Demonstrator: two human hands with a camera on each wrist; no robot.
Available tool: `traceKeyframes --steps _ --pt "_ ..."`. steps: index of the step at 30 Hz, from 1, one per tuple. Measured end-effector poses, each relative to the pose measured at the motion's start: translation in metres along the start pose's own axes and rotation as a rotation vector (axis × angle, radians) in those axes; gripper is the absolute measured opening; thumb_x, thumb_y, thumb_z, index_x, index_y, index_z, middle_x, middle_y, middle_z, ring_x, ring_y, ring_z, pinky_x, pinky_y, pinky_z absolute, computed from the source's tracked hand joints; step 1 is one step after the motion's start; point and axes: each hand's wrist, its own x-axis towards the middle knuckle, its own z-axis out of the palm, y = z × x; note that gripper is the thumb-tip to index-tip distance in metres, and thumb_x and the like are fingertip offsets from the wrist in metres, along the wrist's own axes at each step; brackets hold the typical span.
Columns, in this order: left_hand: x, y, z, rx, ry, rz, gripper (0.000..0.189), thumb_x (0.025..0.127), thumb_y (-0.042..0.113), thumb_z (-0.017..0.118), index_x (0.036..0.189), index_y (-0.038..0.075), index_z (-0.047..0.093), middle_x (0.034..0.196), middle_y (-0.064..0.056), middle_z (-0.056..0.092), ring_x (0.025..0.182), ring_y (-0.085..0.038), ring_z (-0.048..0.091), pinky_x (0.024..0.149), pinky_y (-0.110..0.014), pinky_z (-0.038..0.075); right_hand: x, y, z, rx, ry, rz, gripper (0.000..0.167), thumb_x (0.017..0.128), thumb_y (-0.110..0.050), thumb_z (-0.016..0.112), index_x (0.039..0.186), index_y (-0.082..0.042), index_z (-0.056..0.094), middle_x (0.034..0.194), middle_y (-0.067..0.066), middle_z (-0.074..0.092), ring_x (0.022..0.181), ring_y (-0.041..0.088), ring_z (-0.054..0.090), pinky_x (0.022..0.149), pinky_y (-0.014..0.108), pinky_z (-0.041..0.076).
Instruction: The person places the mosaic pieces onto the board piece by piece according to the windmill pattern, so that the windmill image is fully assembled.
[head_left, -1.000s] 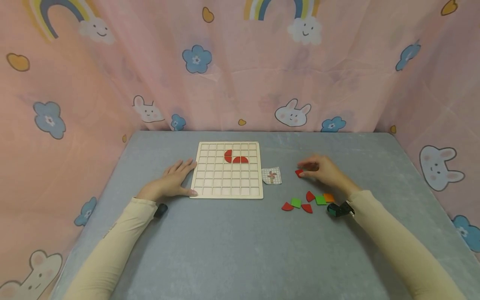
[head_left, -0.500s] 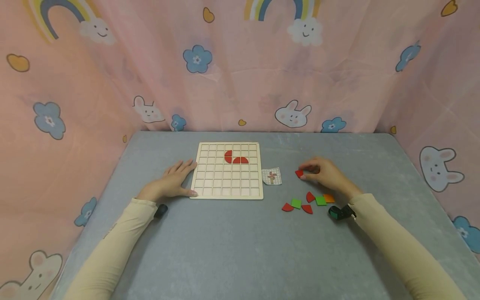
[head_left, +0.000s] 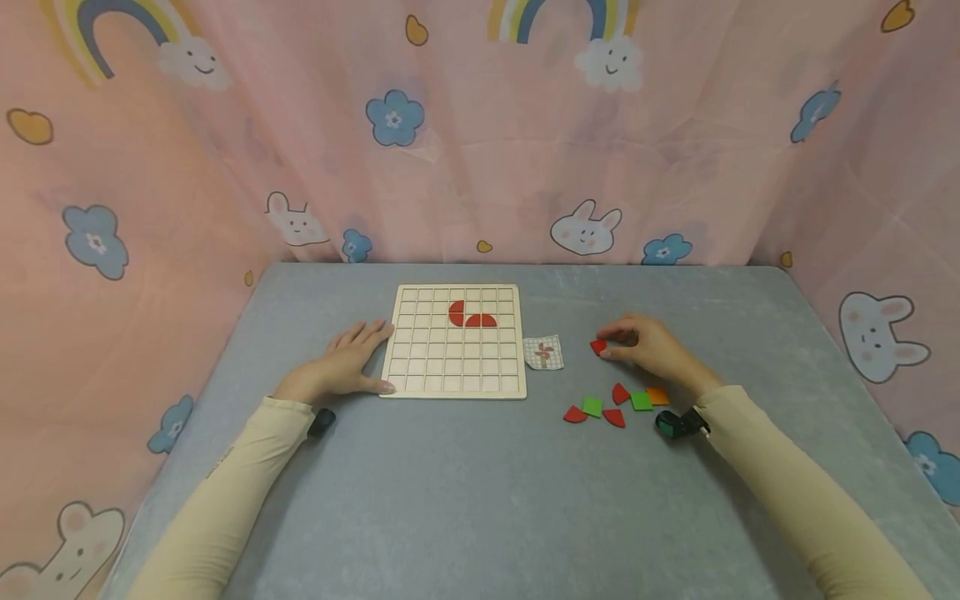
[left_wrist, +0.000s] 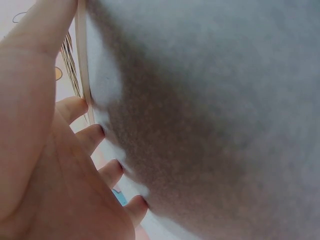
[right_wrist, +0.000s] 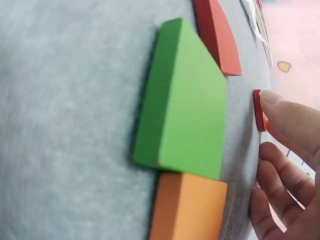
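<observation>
My left hand (head_left: 341,362) rests at the left side of a pale wooden grid board (head_left: 448,367), its thumb on the near corner and its spread fingers along the edge. In the left wrist view, the fingertips (left_wrist: 111,172) reach down to the grey tabletop. On the board's upper part lie red quarter-circle pieces (head_left: 456,313), set in pairs. Right of the board, my right hand (head_left: 651,348) pinches a small red piece (head_left: 597,347) between thumb and index finger, low over the table. In the right wrist view that red piece (right_wrist: 258,111) shows edge-on beside the thumb; the other fingers are curled.
A small paper card (head_left: 543,353) with a printed grid picture lies against the board's right edge. Nearer me are loose red quarter-circles (head_left: 575,414), green squares (head_left: 641,402) and an orange square (head_left: 657,397), beneath my right wrist. A patterned pink curtain (head_left: 480,167) borders the table.
The right index finger has come down slightly onto the red piece since one second ago. The left hand, board and loose pieces stay where they were.
</observation>
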Motion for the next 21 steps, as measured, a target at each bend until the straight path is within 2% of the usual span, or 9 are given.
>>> traceKeyframes --steps 5,12,21 --pt "-0.0006 -0.0008 -0.0006 -0.002 -0.001 0.001 0.109 0.082 0.054 0.074 0.16 0.012 0.011 0.168 -0.016 0.003 0.154 -0.046 -0.001 0.119 -0.069 0.006 0.001 -0.0005 0.001 0.002 0.003 -0.006 0.033 0.087 -0.022 0.076 0.117 -0.009 0.073 0.108 0.01 0.063 0.094 0.022 0.055 0.08 0.027 0.046" --pt "-0.001 -0.0004 -0.0009 -0.001 0.005 0.005 0.109 0.082 0.054 0.074 0.16 0.011 0.012 0.168 -0.017 0.004 0.153 -0.047 0.0 0.118 -0.069 0.007 0.0036 0.001 0.0006 -0.025 -0.015 -0.005 0.031 0.088 -0.023 0.076 0.117 -0.012 0.074 0.101 0.007 0.06 0.088 0.019 0.05 0.074 0.025 0.043" --pt "-0.0008 -0.0001 -0.0007 0.0 0.009 0.0 0.108 0.082 0.054 0.074 0.16 0.012 0.012 0.168 -0.016 0.004 0.154 -0.046 0.0 0.12 -0.068 0.007 0.0043 -0.0023 -0.002 -0.011 -0.037 0.028 0.029 0.088 -0.026 0.077 0.112 -0.011 0.074 0.105 0.009 0.061 0.091 0.021 0.05 0.078 0.028 0.042"
